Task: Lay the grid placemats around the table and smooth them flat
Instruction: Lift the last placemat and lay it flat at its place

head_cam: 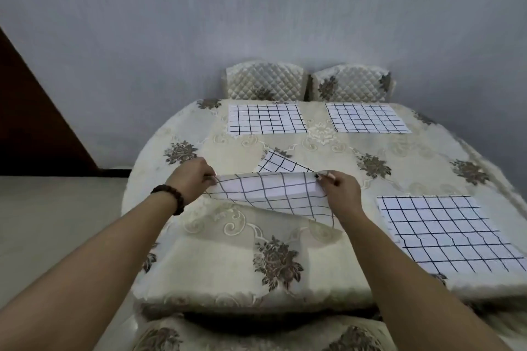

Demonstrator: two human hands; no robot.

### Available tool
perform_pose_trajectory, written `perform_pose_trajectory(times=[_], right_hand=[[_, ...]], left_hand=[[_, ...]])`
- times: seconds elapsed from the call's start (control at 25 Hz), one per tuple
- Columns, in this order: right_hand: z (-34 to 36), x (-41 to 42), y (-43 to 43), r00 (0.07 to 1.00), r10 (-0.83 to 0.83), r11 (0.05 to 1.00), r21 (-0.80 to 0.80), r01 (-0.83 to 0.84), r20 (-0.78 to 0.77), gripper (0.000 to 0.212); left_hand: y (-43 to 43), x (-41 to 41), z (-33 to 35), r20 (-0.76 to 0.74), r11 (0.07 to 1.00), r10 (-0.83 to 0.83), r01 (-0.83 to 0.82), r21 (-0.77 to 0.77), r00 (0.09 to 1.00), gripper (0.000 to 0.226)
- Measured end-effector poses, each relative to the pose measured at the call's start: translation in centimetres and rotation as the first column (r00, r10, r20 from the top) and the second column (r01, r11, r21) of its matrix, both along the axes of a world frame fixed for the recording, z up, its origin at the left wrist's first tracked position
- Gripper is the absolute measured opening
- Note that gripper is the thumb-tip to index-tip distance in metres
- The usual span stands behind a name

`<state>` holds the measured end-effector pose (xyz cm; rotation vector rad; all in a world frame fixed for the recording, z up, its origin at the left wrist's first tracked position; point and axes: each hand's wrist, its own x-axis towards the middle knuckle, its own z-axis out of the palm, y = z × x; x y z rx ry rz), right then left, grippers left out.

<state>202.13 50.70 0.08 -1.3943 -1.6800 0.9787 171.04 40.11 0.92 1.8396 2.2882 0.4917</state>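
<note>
View from above a person's two bare forearms reaching over a table [427, 157] covered with a cream floral tablecloth [216, 273].

Three grid placemats lie flat: the far-left placemat [266, 120] at 11 o'clock, the far-right placemat [366, 118] at 1 o'clock, and the near-right placemat [447, 232] at 4 o'clock. Two quilted chairs [263, 81] stand behind the far pair.

The held placemat [271, 194] is left of the table's centre, between the hands. The left hand [194, 179], with a dark bead bracelet [171, 198] on its wrist, pinches one top corner between thumb and curled fingers [210, 177]. The right hand [339, 191] pinches the other corner the same way. Both hands are closed on the mat and hold nothing else.

The gripped edge is raised off the cloth and runs from 9 to 3 o'clock, so the mat's long axis lies across the person's body. From that edge the sheet drapes down toward 6 o'clock, with its lower right corner near the cloth.

A grid corner [278, 162] shows just beyond the raised edge at 12 o'clock. It is unclear whether this is a folded part of the same mat or a separate one.

The only place setting without a mat is at 7 o'clock, closer to the left hand. The next move probably draws the mat toward the near edge and lowers it there.
</note>
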Motion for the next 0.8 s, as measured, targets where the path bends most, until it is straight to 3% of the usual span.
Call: perform_pose_trajectory(times=[0.04, 0.12, 0.24, 0.28, 0.36, 0.52, 0.68, 0.8], right_hand=[[0.9, 0.0, 0.3, 1.0, -0.004, 1.0, 0.0, 0.004, -0.027, 0.026], [3.1, 0.1, 0.6, 0.995, -0.01, 1.0, 0.015, 0.012, -0.094, 0.027], [6.6, 0.4, 0.7, 0.976, 0.018, 0.999, 0.052, -0.007, -0.218, 0.015], [7.5, 0.5, 0.7, 0.964, 0.029, 0.998, 0.059, -0.014, -0.263, 0.008], [8.8, 0.8, 0.7, 0.947, 0.032, 0.997, 0.082, -0.006, -0.32, 0.009], [11.0, 1.6, 0.1, 0.953, 0.07, 0.986, 0.168, -0.02, -0.296, 0.01], [14.0, 2.6, 0.1, 0.944, 0.116, 0.973, 0.227, -0.045, -0.309, 0.008], [16.3, 3.0, 0.9, 0.944, 0.121, 0.968, 0.246, -0.044, -0.307, 0.004]], left_hand=[[-0.7, -0.5, 0.9, 0.035, 0.998, 0.044, -0.045, 0.041, 0.998, 0.017], [-1.8, -1.2, 2.9, 0.31, 0.967, 0.165, -0.216, 0.138, 0.936, 0.016], [-2.7, -1.3, 6.0, 0.775, 0.868, 0.152, -0.457, 0.192, 0.614, 0.011], [-2.9, -1.3, 6.8, 0.847, 0.85, 0.102, -0.488, 0.199, 0.522, 0.008], [-3.1, -0.7, 8.3, 0.899, 0.829, 0.024, -0.511, 0.226, 0.437, 0.005], [-3.8, 0.6, 11.0, 0.837, 0.777, -0.021, -0.518, 0.358, 0.547, 0.01], [-4.2, 1.1, 14.3, 0.798, 0.707, -0.083, -0.529, 0.469, 0.597, 0.008], [-4.0, 1.0, 16.9, 0.746, 0.71, -0.079, -0.488, 0.507, 0.661, 0.013]])
